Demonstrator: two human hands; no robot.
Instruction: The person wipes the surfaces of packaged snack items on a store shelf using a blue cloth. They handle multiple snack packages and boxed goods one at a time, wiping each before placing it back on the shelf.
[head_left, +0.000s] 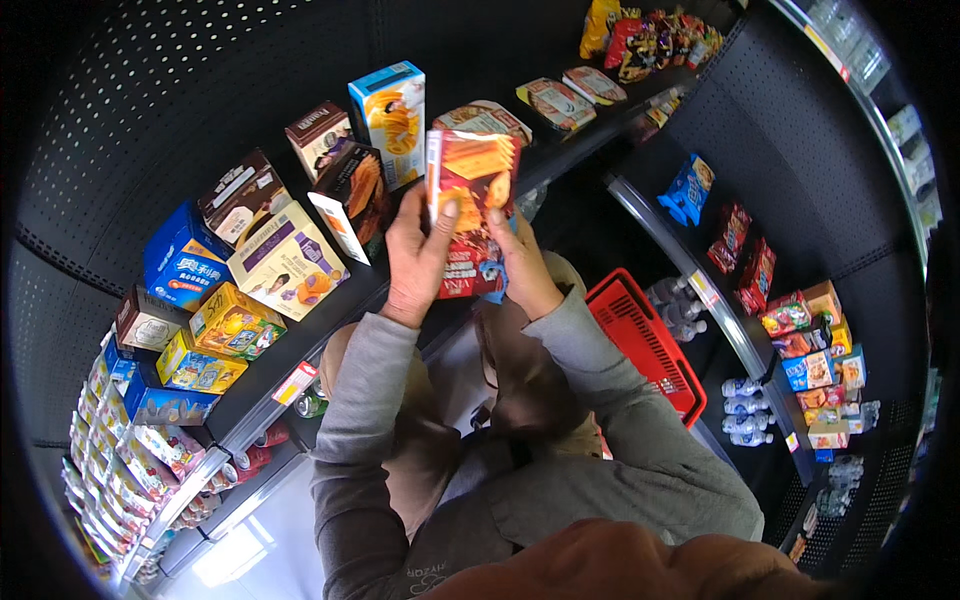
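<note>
A red box of biscuits (474, 176), printed with stacked wafers, is held upright between both hands in front of the shelf. My left hand (418, 259) grips its left side, thumb on the front face. On the opposite side, my right hand (529, 264) has its thumb near the box's right edge. A crumpled blue cloth (492, 279) shows between my right hand and the lower part of the box. Just left of my left hand, a dark biscuit box (351, 187) stands on the shelf beside a tall blue-and-white biscuit box (390, 124).
More snack boxes (289, 262) line the black shelf (315, 349) to the left. Packaged meal trays (556, 103) and bagged snacks (660, 45) lie farther right. A red plastic basket (646, 345) stands by my legs. Lower shelves hold bottles (746, 412) and red packets (756, 276).
</note>
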